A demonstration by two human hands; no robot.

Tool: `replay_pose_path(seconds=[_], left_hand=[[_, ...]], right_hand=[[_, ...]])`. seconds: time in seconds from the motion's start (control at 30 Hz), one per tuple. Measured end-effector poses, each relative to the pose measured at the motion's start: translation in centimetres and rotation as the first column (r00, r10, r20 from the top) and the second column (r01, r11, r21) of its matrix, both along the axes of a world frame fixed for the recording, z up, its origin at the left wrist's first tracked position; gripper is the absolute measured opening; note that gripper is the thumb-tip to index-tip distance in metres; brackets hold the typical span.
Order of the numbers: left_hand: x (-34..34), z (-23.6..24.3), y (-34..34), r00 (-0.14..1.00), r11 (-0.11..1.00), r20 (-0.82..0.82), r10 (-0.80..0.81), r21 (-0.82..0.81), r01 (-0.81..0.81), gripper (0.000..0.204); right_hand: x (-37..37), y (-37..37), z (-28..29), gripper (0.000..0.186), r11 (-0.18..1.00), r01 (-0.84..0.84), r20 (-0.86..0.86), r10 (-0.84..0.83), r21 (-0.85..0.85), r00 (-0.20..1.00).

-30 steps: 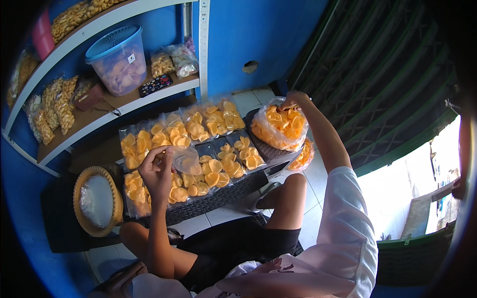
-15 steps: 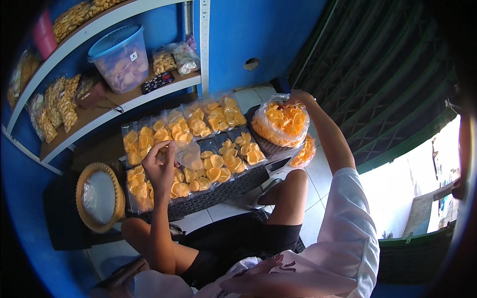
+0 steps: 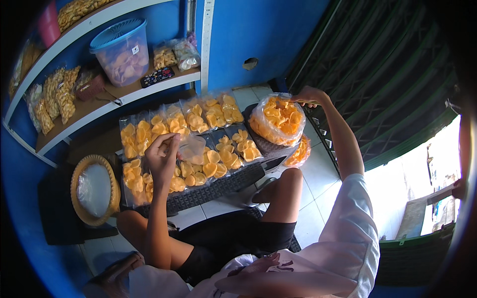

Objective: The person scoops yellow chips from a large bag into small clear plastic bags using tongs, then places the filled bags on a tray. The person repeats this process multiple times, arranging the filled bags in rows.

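Observation:
My left hand (image 3: 165, 153) is closed in a pinch on a small clear plastic bag (image 3: 193, 150), held above filled packets; the bag looks empty. At the right end of the dark woven table, a large clear bag of orange crackers (image 3: 279, 116) stands with its mouth open. The fingers of my right hand (image 3: 309, 96) are bent at the far right rim of that bag and appear to pinch its plastic edge. Two rows of clear packets of orange crackers (image 3: 195, 118) lie across the table (image 3: 218, 185).
Left of the table, a round woven basket (image 3: 74, 191) holds clear plastic. Behind it, a white-edged shelf (image 3: 134, 94) carries a blue-lidded tub (image 3: 121, 57), a dark patterned phone (image 3: 157, 77) and snack bags (image 3: 63, 99). Another bag of orange crackers (image 3: 299, 153) sits low beside the table.
My right hand has come out of the large cracker bag's mouth to its far right rim. My left hand still holds the small bag in nearly the same place. The view shifts slightly.

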State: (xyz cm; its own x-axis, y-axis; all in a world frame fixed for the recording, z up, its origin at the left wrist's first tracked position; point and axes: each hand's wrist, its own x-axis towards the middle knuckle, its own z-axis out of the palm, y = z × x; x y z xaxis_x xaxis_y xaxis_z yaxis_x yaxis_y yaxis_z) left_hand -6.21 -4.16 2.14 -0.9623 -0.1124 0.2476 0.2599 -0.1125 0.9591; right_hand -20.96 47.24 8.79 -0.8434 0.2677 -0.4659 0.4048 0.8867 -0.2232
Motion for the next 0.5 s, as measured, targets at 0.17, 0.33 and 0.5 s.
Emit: replay_pose_path(seconds=[0.17, 0.33, 0.5], left_hand=[[-0.1, -0.4, 0.3, 0.999, 0.999, 0.012, -0.03, 0.032, 0.03, 0.017], [-0.2, -1.2, 0.6, 0.999, 1.0, 0.05, -0.014, 0.014, 0.013, 0.02], [-0.4, -1.7, 1.1, 0.998, 1.0, 0.065, -0.016, 0.027, 0.014, 0.018]], right_hand=[[1.5, -0.5, 1.2, 0.049, 0.999, -0.036, -0.011, 0.036, -0.037, 0.999], [2.1, -2.4, 2.5, 0.053, 0.998, -0.066, 0.037, 0.066, -0.002, 0.997], [3.9, -6.6, 5.7, 0.051, 0.966, -0.224, 0.015, 0.228, -0.131, 0.974]])
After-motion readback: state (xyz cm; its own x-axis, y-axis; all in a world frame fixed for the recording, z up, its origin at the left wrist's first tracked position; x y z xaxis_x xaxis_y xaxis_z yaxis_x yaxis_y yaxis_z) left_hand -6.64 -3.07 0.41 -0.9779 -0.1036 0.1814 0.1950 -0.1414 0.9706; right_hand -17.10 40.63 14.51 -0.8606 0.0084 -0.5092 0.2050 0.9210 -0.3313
